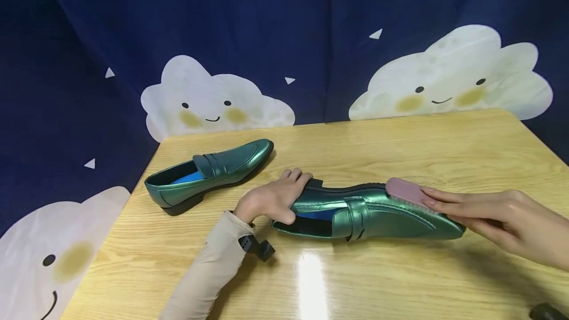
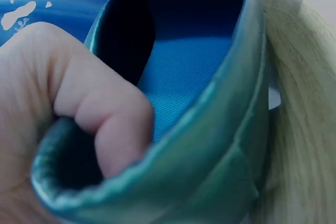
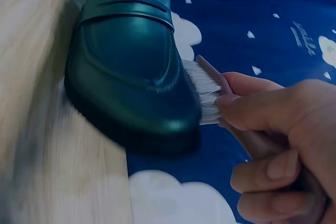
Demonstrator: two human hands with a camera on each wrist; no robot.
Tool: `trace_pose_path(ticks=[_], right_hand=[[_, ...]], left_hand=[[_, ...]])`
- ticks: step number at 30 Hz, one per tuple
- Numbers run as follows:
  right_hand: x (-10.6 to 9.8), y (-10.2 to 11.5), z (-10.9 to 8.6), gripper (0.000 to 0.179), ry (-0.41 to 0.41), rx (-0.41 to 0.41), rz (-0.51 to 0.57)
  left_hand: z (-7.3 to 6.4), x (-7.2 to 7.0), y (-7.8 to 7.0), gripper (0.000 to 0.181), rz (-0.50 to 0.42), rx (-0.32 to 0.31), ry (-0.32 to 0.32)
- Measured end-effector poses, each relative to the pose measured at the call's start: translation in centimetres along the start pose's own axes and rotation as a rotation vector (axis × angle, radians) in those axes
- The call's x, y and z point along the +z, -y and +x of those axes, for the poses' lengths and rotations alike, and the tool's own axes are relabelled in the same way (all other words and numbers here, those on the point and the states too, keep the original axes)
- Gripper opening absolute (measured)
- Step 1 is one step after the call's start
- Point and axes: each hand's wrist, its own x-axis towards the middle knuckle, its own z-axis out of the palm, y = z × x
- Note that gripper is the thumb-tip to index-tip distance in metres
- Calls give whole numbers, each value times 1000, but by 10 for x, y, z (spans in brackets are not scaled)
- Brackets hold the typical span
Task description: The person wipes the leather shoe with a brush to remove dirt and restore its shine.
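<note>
A metallic green loafer (image 1: 391, 219) is tipped on its side at the middle of the table, toe to the right. My left hand (image 1: 273, 199) grips it at the heel; in the left wrist view the thumb (image 2: 121, 135) bends over the rim into the shoe, beside the blue insole (image 2: 184, 77). With my right hand (image 1: 511, 216) I hold a pink shoe brush (image 1: 411, 192) by its back and handle. Its white bristles (image 3: 205, 90) touch the side of the shoe near the toe. The other green loafer (image 1: 222, 172) stands upright at the back left.
The light wooden table (image 1: 355, 280) ends at a dark blue curtain (image 1: 311, 28) with smiling clouds. A small dark object (image 1: 546, 311) shows at the lower right corner of the head view.
</note>
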Motion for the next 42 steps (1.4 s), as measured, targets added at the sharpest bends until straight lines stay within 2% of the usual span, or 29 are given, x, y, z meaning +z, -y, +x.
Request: trace_pose_path(ticks=[2, 6, 8, 11, 13, 17, 20, 23, 27, 28, 30, 33, 35, 37, 39, 42], right_hand=[[3, 2, 17, 66, 12, -36, 50], [15, 8, 52, 60, 33, -126, 143], [21, 12, 67, 63, 56, -150, 182], [25, 18, 80, 60, 80, -168, 192], [26, 21, 82, 61, 76, -162, 176], [22, 22, 68, 66, 62, -105, 170], [16, 20, 45, 70, 52, -50, 189], [12, 18, 16, 71, 37, 7, 124], [10, 21, -19, 37, -10, 47, -38], [9, 21, -27, 33, -28, 48, -60], [9, 20, -41, 44, -64, 24, -61], [10, 5, -57, 45, -57, -107, 124], [9, -10, -64, 39, -11, -209, 274], [7, -18, -67, 38, 31, -234, 299], [5, -14, -62, 38, -3, -166, 188], [2, -2, -47, 45, -53, -45, -61]], left_hand=[[-2, 1, 0, 93, 9, -8, -4], [-6, 3, -2, 94, 39, -27, -9], [-7, 5, -3, 94, 52, -28, -13], [-9, 7, -4, 95, 64, -24, -20], [-9, 8, -4, 95, 62, -26, -24], [-9, 9, -3, 95, 38, -28, -22], [-7, 8, -1, 94, 7, -13, -14], [-6, 6, 1, 93, -21, 3, -2], [-2, 1, 5, 93, -52, 22, 25], [0, -1, 6, 94, -62, 22, 30], [3, -4, 7, 94, -72, 13, 38], [7, -8, 7, 92, -77, -12, 41], [8, -9, 6, 89, -73, -23, 43], [10, -8, 5, 87, -67, -37, 39], [13, -7, 4, 86, -53, -62, 34], [15, -4, 2, 85, -24, -100, 11]])
